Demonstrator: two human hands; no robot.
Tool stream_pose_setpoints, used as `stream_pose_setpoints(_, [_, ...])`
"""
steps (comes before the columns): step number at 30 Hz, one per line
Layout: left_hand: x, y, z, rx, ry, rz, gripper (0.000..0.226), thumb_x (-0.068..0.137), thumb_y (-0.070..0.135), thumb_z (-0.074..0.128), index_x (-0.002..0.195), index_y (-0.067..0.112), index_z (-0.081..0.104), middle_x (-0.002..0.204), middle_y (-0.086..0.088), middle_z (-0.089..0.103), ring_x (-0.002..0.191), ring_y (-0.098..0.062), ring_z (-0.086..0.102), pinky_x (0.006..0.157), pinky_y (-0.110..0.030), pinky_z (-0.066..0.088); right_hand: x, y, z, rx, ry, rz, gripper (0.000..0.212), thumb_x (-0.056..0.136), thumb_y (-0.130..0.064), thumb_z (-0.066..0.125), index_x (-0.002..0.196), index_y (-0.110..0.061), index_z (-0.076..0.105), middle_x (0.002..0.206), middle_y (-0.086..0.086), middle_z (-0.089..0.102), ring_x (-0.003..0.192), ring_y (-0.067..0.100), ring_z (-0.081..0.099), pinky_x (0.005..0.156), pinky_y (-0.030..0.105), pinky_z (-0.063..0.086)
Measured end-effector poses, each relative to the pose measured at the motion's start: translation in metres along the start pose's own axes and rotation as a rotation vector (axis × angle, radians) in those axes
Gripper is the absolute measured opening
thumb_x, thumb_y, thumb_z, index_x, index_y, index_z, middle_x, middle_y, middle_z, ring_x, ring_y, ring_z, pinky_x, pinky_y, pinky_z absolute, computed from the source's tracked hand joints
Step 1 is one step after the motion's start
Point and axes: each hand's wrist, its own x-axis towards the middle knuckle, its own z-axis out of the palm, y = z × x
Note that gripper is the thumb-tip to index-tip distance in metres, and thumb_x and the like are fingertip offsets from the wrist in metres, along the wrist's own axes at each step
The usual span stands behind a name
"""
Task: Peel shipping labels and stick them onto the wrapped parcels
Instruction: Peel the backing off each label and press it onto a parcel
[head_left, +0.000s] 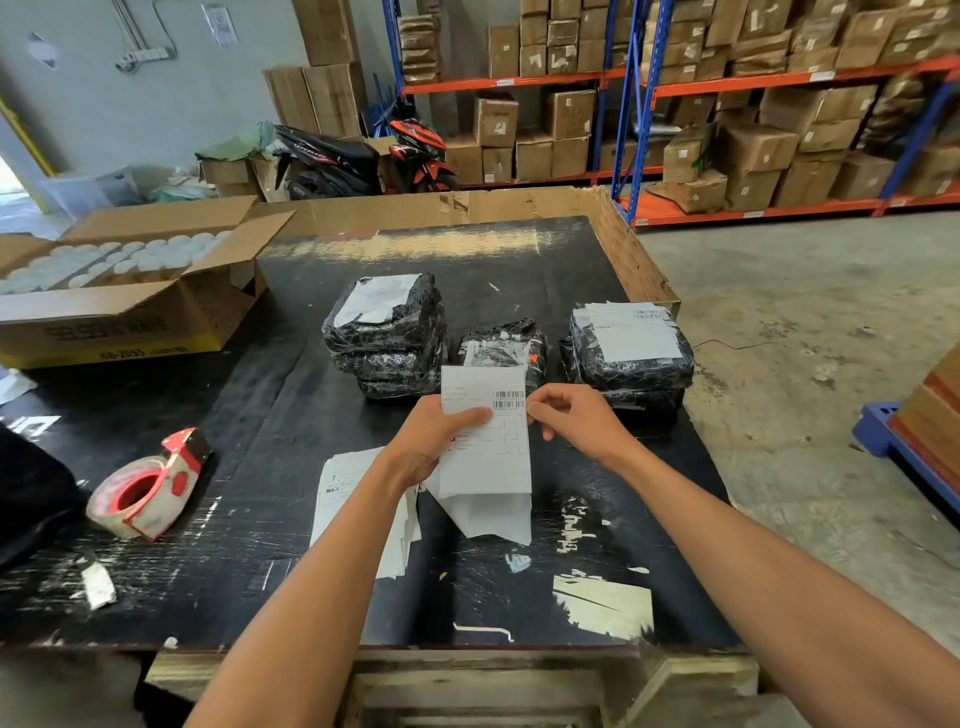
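Observation:
Over the middle of the black table (270, 519) I hold up a white shipping label (488, 457) with barcodes. My left hand (431, 441) grips its left edge, thumb across the front. My right hand (576, 421) pinches its right edge near the barcodes. A loose backing sheet hangs below the label. Behind it stand three black wrapped parcels: a stacked one (387, 332) at the left and one at the right (631, 345), both with white labels on top, and a smaller one (501, 345) in the middle, partly hidden by the label.
More label sheets (343, 499) lie on the table under my left forearm. A red tape dispenser (148, 483) sits at the left. An open cardboard box (124, 291) of white lids stands at the back left. Shelves of cartons and a scooter are behind the table.

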Motion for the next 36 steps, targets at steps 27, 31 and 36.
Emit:
stream_pose_setpoints(27, [0.005,0.006,-0.012,-0.047,0.012,-0.034,0.019,0.084,0.009,0.078,0.103,0.009,0.077,0.107,-0.013,0.077,0.094,-0.028,0.076,0.068,-0.031,0.061,0.020,0.001,0.002,0.126,-0.023,0.055,0.011,0.095,-0.024,0.069,0.091,-0.018,0.077,0.090,0.000,0.078,0.061,0.012,0.059,0.067,0.018,0.049])
stream_pose_setpoints(31, [0.008,0.007,-0.011,-0.028,0.008,-0.037,0.025,0.085,0.010,0.077,0.109,0.007,0.075,0.109,-0.013,0.077,0.097,-0.030,0.076,0.071,-0.034,0.061,0.020,0.001,0.003,0.084,-0.035,0.034,0.012,0.096,-0.026,0.068,0.089,-0.023,0.077,0.085,-0.007,0.078,0.061,0.011,0.059,0.077,0.023,0.050])
stream_pose_setpoints(36, [0.010,0.007,-0.012,-0.022,0.014,-0.041,0.026,0.084,0.010,0.078,0.109,0.006,0.074,0.108,-0.013,0.077,0.095,-0.029,0.076,0.070,-0.033,0.061,0.019,0.000,0.002,0.119,-0.032,0.037,0.013,0.097,-0.024,0.067,0.094,-0.016,0.076,0.089,-0.003,0.078,0.063,0.011,0.058,0.081,0.025,0.051])
